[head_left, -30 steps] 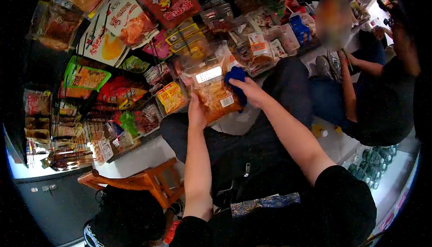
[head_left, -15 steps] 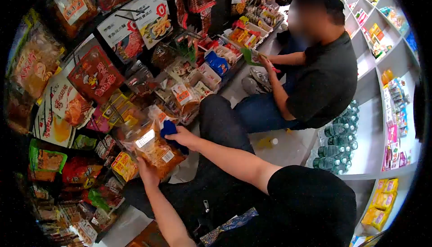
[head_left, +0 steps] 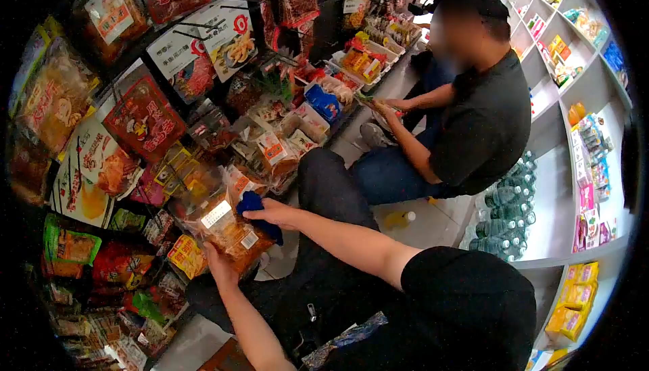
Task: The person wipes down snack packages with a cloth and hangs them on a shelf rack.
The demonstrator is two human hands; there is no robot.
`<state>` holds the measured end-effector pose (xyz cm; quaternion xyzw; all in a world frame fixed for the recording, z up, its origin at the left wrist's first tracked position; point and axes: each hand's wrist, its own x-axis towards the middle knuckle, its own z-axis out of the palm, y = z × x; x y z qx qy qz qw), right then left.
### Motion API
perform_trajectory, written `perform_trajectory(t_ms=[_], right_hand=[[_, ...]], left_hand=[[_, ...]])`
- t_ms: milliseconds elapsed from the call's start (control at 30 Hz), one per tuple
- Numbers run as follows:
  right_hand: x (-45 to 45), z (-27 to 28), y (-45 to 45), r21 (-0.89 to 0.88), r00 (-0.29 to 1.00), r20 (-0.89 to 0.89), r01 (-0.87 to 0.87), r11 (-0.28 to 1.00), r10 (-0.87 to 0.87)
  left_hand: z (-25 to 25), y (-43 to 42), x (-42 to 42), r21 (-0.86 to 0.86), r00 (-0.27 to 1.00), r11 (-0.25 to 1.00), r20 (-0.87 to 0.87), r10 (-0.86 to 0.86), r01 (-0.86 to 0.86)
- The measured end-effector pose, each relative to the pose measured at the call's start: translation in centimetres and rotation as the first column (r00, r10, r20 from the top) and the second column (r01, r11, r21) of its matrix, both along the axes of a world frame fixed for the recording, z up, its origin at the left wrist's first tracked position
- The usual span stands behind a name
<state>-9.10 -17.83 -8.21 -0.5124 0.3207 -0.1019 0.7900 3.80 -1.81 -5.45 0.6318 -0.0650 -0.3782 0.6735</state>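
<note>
A clear plastic food package [head_left: 233, 234] with brown contents, a white label and a barcode is held above my lap. My left hand [head_left: 220, 263] grips its lower left edge. In my right hand [head_left: 272, 213] is a bunched dark blue cloth [head_left: 255, 206], which lies against the package's right side. Just behind the package is another pack with an orange and white label [head_left: 238, 180]. A yellow and red packet [head_left: 187, 256] lies to the left of my left hand.
Hanging snack packs [head_left: 144, 117] fill the rack on the left. A co-worker [head_left: 473, 114] sits at the right, holding a green item. Behind are water bottles [head_left: 503, 209] and white shelves [head_left: 556, 121]. A yellow-capped bottle [head_left: 400, 219] stands on the floor.
The view has swung right, showing more of the co-worker and shelves. Both hands keep hold of the package and cloth. The co-worker's hands and green item have shifted.
</note>
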Motion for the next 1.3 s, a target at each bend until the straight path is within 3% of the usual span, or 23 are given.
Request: perform_trajectory(t_ms=[33,133,233,300,433,467,500,533,567,600,633,667,700,733,767,800,833,900,1100,1200,1300], right_hand=[[0.1,-0.2,0.1,0.003,0.997,-0.071,0.021,1.000,-0.020],[-0.3,0.6,0.0,-0.034,1.000,0.012,0.020,0.999,-0.020],[-0.8,1.8,-0.2,-0.144,0.992,0.003,0.129,0.981,-0.130],[-0.6,0.8,0.4,-0.304,0.984,-0.021,0.162,0.939,-0.177],[0.4,-0.9,0.7,-0.522,0.959,0.029,0.255,0.814,-0.282],[0.4,-1.3,0.5,-0.476,0.963,-0.109,0.166,0.864,-0.245],[0.4,-0.4,0.9,-0.406,0.957,-0.013,0.261,0.876,-0.291],[0.5,-1.1,0.9,-0.209,0.968,0.040,0.251,0.945,-0.248],[0.0,0.5,1.5,-0.134,0.959,0.063,0.282,0.950,-0.276],[-0.5,2.0,1.1,-0.116,0.994,-0.005,0.106,0.988,-0.107],[0.1,0.1,1.5,-0.003,0.994,-0.097,0.056,0.998,-0.056],[-0.2,0.6,1.8,0.012,0.991,-0.101,0.092,0.996,-0.090],[-0.3,-0.9,1.7,0.081,0.993,0.093,0.061,0.995,-0.068],[-0.7,-0.9,1.4,0.071,0.999,-0.040,0.033,0.997,-0.030],[-0.9,-1.3,1.1,0.156,0.996,-0.049,0.078,0.985,-0.071],[0.1,-1.9,0.7,0.104,0.996,0.011,0.089,0.991,-0.090],[-0.5,0.4,1.1,0.175,0.990,0.094,0.088,0.981,-0.105],[0.0,0.1,0.9,0.170,0.976,0.060,0.197,0.965,-0.210],[0.0,1.8,1.3,0.100,0.977,0.078,0.188,0.977,-0.196],[-0.1,0.7,0.9,-0.015,0.993,-0.025,0.111,0.994,-0.111],[0.3,1.4,0.9,0.204,0.980,-0.116,0.182,0.962,-0.161]], left_hand=[[-0.4,0.1,0.1,0.007,1.000,1.000,0.002,-0.006,0.006],[-2.5,0.8,1.9,-0.003,0.987,0.988,-0.019,-0.157,0.157],[-3.5,0.6,2.4,0.073,0.990,0.988,-0.042,-0.136,0.139],[-3.8,0.7,2.0,0.135,0.994,0.986,-0.063,-0.090,0.098],[-2.6,0.3,1.4,0.037,0.992,0.992,-0.044,-0.117,0.119],[-2.2,-0.1,1.4,0.035,0.992,0.993,-0.060,-0.111,0.113],[-1.9,0.1,1.2,0.046,0.993,0.995,-0.083,-0.089,0.093],[-2.2,0.2,0.9,-0.198,0.986,0.971,-0.068,-0.149,0.133],[-4.3,0.5,1.8,-0.237,0.985,0.963,-0.083,-0.153,0.129],[-6.2,1.1,3.3,-0.168,0.984,0.982,-0.135,-0.112,0.089],[-6.0,1.7,3.2,-0.089,0.991,0.996,-0.130,-0.003,-0.008],[-4.0,1.2,1.9,-0.278,0.988,0.960,-0.145,-0.058,0.015],[-2.3,0.5,0.8,-0.260,0.990,0.965,-0.141,-0.012,-0.025],[-4.6,1.4,1.6,-0.109,0.987,0.993,-0.157,0.026,-0.044],[-4.7,1.0,1.9,-0.250,0.982,0.968,-0.182,-0.053,0.006],[-4.8,0.6,2.1,-0.385,0.968,0.921,-0.206,-0.142,0.053],[-4.3,0.5,1.9,-0.276,0.975,0.961,-0.210,-0.077,0.017],[-2.4,0.2,1.3,-0.104,0.980,0.994,-0.200,0.008,-0.030],[-4.8,0.1,2.0,-0.385,0.956,0.923,-0.269,-0.115,0.002],[-3.4,0.5,1.6,-0.117,0.982,0.992,-0.181,-0.058,0.037],[-1.5,0.3,1.0,-0.312,0.962,0.950,-0.259,-0.081,-0.004]])
